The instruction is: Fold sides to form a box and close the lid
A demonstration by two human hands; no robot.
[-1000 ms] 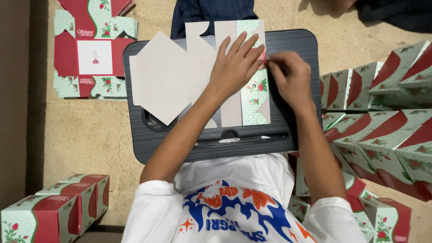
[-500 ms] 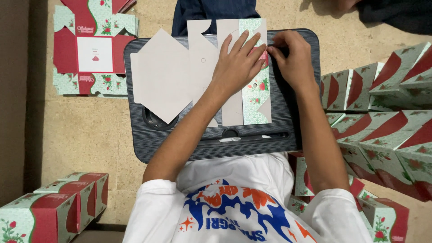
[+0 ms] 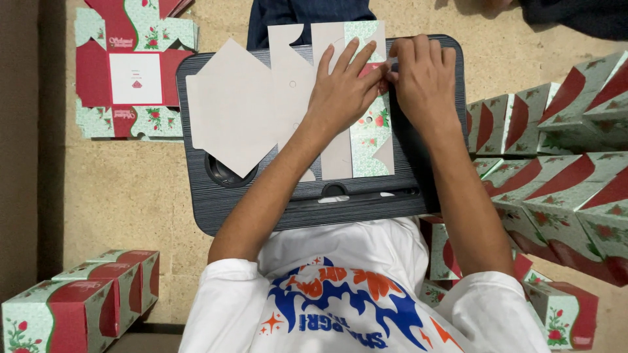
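The left hand (image 3: 343, 91) lay flat, fingers spread, pressing down on an unfolded carton blank (image 3: 261, 111) that rested plain grey side up on a dark lap tray (image 3: 209, 209). The right hand (image 3: 425, 82) was curled beside it, fingertips pinching the blank's folded-over flap (image 3: 371, 127), which showed a mint-green floral print with a touch of red. The two hands touched at the thumbs, near the tray's far edge. The tray sat across the person's lap above a white printed T-shirt (image 3: 353, 307).

On the floor to the left lay another flat carton blank (image 3: 131, 72), printed side up in red and green. A row of assembled red-and-green boxes (image 3: 78, 301) stood at the lower left, and a larger pile of assembled boxes (image 3: 562, 170) crowded the right side.
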